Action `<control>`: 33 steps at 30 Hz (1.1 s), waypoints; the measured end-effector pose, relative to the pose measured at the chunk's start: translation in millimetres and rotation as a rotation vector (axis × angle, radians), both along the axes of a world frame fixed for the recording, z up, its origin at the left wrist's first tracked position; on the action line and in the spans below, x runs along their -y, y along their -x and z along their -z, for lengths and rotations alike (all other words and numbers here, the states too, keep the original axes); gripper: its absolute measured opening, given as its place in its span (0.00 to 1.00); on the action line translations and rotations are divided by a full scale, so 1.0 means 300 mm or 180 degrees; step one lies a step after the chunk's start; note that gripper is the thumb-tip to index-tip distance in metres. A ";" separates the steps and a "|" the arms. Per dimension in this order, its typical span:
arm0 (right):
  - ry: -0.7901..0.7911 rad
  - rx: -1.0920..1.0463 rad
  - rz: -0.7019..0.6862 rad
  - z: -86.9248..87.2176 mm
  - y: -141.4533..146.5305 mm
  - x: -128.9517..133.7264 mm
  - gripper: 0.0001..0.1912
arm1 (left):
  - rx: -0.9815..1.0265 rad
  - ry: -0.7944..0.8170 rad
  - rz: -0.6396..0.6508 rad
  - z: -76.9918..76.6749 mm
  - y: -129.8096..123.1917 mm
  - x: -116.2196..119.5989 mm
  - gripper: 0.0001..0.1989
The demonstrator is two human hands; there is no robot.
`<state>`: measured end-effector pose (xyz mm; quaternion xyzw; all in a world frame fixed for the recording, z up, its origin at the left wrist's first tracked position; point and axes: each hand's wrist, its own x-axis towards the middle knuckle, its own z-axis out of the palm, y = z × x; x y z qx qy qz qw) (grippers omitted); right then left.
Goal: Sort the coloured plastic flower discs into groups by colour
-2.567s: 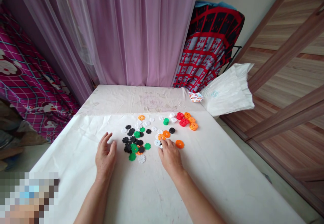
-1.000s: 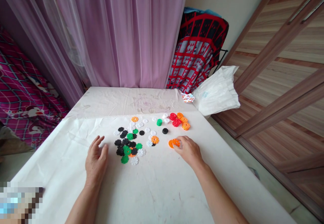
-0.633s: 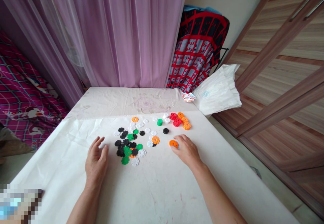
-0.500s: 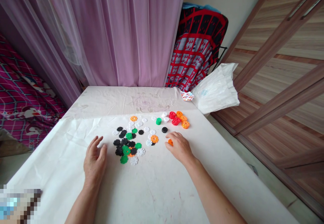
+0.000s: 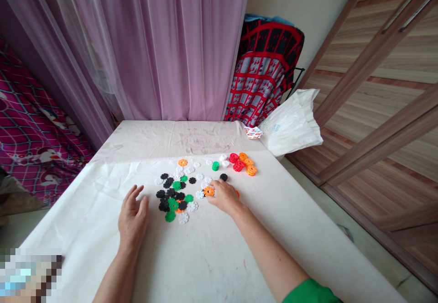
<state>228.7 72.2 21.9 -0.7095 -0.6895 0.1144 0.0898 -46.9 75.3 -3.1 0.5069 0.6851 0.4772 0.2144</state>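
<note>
My left hand (image 5: 132, 214) rests at the left of the loose pieces, fingers apart and holding nothing. Thumb and fingers of my right hand (image 5: 226, 197) close on the right edge of an orange snowflake disc (image 5: 208, 191). That disc lies over a black piece and beside a white disc (image 5: 199, 194). Another orange disc (image 5: 238, 194) peeks out from behind my right hand, mostly hidden. Between my hands is a mixed heap of black discs (image 5: 164, 206), green discs (image 5: 170, 216) and white discs (image 5: 184, 218).
Sorted groups sit farther back: red discs (image 5: 238, 165), orange discs (image 5: 251, 170), a green stack (image 5: 215, 166) and a black stack (image 5: 223, 177). A white bag (image 5: 290, 125) hangs at the table's right back corner, beside a small patterned paper item (image 5: 253, 133).
My right hand has moved left, off one orange disc and onto another by the mixed heap. My left hand keeps its open pose. The view has shifted slightly.
</note>
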 end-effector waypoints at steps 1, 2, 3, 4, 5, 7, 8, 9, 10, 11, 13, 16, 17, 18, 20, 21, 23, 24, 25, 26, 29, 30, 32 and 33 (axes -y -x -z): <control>0.0019 0.0036 0.0009 -0.002 0.006 0.000 0.18 | -0.0007 0.0017 0.0005 -0.001 0.000 0.000 0.20; 0.0028 0.0075 0.0014 -0.004 0.013 0.001 0.18 | -0.0013 0.0027 0.0013 -0.001 0.000 0.000 0.20; 0.0018 0.0116 0.0014 -0.005 0.020 0.003 0.17 | -0.0021 0.0028 0.0021 -0.002 0.000 0.000 0.20; -0.0012 0.0156 0.0013 -0.006 0.026 0.007 0.17 | -0.0031 0.0028 0.0031 -0.004 -0.001 0.000 0.20; -0.0064 0.0191 0.0025 -0.007 0.027 0.014 0.17 | -0.0038 0.0032 0.0035 -0.006 -0.001 0.000 0.21; -0.0242 0.0181 0.0133 -0.006 0.005 0.040 0.16 | -0.0057 0.0061 0.0018 -0.011 -0.003 -0.001 0.21; -0.0367 0.0119 0.0254 -0.004 -0.020 0.057 0.15 | -0.0068 0.0085 0.0004 -0.013 -0.003 -0.001 0.20; -0.0504 0.0027 0.0435 -0.002 -0.055 0.078 0.15 | -0.0080 0.0105 -0.0009 -0.016 -0.004 -0.001 0.20; -0.0640 -0.0095 0.0647 0.002 -0.097 0.099 0.14 | -0.0089 0.0120 -0.0017 -0.018 -0.004 0.000 0.20; -0.0770 -0.0204 0.0894 0.007 -0.144 0.121 0.14 | -0.0095 0.0131 -0.0021 -0.019 -0.005 0.000 0.20; -0.0830 -0.0328 0.1206 0.019 -0.233 0.158 0.14 | -0.0097 0.0133 -0.0014 -0.019 -0.004 0.001 0.21; -0.0798 -0.0358 0.1182 0.030 -0.301 0.184 0.14 | -0.0086 0.0074 0.0003 -0.016 -0.001 0.001 0.21; -0.0758 -0.0346 0.1124 0.030 -0.302 0.185 0.13 | -0.0085 0.0049 0.0005 -0.014 0.000 0.001 0.21; -0.0697 -0.0323 0.1067 0.027 -0.294 0.183 0.13 | -0.0087 0.0034 0.0001 -0.013 0.001 0.001 0.21; -0.0560 -0.0230 0.0995 0.015 -0.265 0.173 0.13 | -0.0096 0.0056 -0.0019 -0.011 0.002 0.000 0.21; -0.0493 -0.0160 0.0962 0.007 -0.248 0.168 0.13 | -0.0101 0.0079 -0.0034 -0.010 0.002 -0.001 0.21; -0.0392 0.0010 0.0895 -0.009 -0.222 0.159 0.12 | -0.0118 0.0113 -0.0053 -0.006 0.003 -0.003 0.21; -0.0352 0.0084 0.0862 -0.015 -0.214 0.156 0.12 | -0.0135 0.0111 -0.0055 -0.003 0.003 -0.004 0.21; -0.0316 0.0141 0.0836 -0.020 -0.209 0.155 0.12 | -0.0153 0.0095 -0.0058 0.000 0.004 -0.005 0.21; -0.0278 0.0182 0.0818 -0.022 -0.206 0.155 0.12 | -0.0171 0.0077 -0.0056 0.002 0.005 -0.007 0.21; -0.0191 0.0224 0.0772 -0.016 -0.206 0.160 0.14 | -0.0218 0.0060 -0.0060 0.007 0.007 -0.010 0.21; -0.0187 0.0229 0.0753 -0.011 -0.207 0.162 0.15 | -0.0237 0.0073 -0.0063 0.007 0.007 -0.011 0.21; -0.0210 0.0231 0.0731 0.001 -0.208 0.163 0.15 | -0.0294 0.0094 -0.0065 0.006 0.006 -0.012 0.20; -0.0234 0.0226 0.0735 0.006 -0.208 0.162 0.15 | -0.0332 0.0092 -0.0067 0.005 0.005 -0.012 0.20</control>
